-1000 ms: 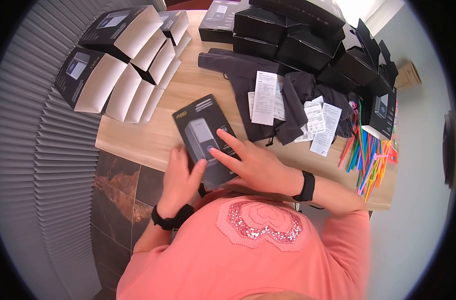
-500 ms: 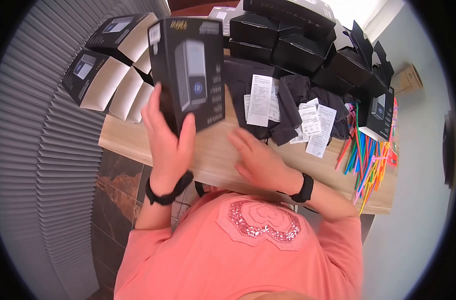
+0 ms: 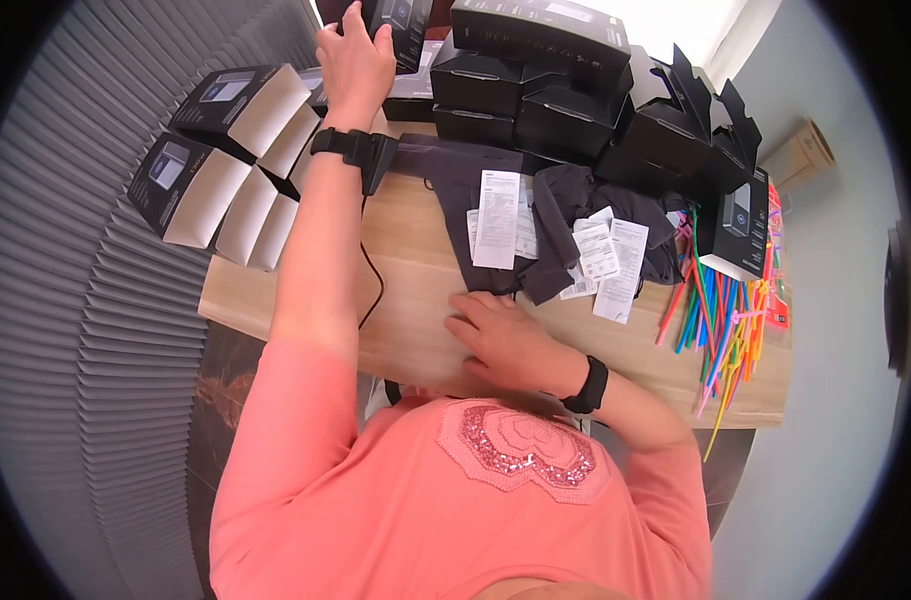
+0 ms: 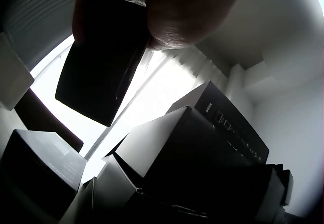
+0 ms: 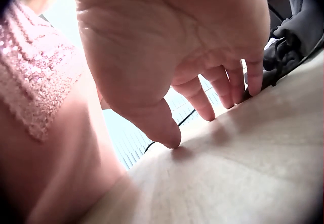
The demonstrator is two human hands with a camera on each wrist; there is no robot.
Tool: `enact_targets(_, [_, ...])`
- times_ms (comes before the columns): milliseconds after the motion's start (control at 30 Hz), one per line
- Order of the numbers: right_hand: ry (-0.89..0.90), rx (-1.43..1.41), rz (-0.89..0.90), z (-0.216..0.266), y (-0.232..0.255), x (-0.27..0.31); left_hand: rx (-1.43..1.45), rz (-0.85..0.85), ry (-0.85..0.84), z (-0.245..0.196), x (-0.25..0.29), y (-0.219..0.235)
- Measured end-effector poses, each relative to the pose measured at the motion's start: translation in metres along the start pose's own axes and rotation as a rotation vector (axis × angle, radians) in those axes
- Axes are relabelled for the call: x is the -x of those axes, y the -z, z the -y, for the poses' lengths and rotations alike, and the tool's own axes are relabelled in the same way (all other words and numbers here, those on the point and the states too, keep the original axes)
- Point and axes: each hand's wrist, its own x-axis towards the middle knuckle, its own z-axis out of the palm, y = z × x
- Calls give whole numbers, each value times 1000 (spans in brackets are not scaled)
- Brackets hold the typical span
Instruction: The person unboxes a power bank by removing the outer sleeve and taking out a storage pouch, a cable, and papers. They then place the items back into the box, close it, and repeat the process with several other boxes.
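At the far edge of the table, my left hand (image 3: 359, 75) grips a black printed box (image 3: 408, 32) at the top of the head view. In the left wrist view this box (image 4: 101, 64) is a dark shape beneath the hand (image 4: 190, 11), raised beside other boxes. My right hand (image 3: 516, 345) rests near the table's front edge and holds nothing. Its fingertips (image 5: 205, 114) touch the wood in the right wrist view. Just beyond it lie dark grey cloth pouches (image 3: 451, 185) with printed paper slips (image 3: 498, 220) on them.
Black boxes (image 3: 571, 115) are stacked along the back, a few with raised flaps. More boxes (image 3: 201, 200) with white ends stand at the left. Colourful straws (image 3: 721, 310) lie at the right, next to another black box (image 3: 741, 220). A thin black cord (image 3: 379, 275) crosses the wooden table (image 3: 416, 320).
The left hand has lifted the black box off the table and carried it forward to the back. The right hand has let go of it and come down onto the tabletop.
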Motion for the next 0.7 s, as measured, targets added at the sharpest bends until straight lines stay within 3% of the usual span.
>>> enact_targets(300, [16, 14, -88, -1, -5, 3, 75, 142, 148, 36, -7, -66])
enact_targets(500, [27, 20, -111, -1, -4, 3, 92, 198, 219, 49, -15, -85])
enact_targets(567, [31, 29, -128, 0, -4, 4, 263, 303, 371, 51, -18, -87])
enact_targets(700, [45, 58, -175, 0, -7, 4, 238, 254, 408, 43, -18, -83])
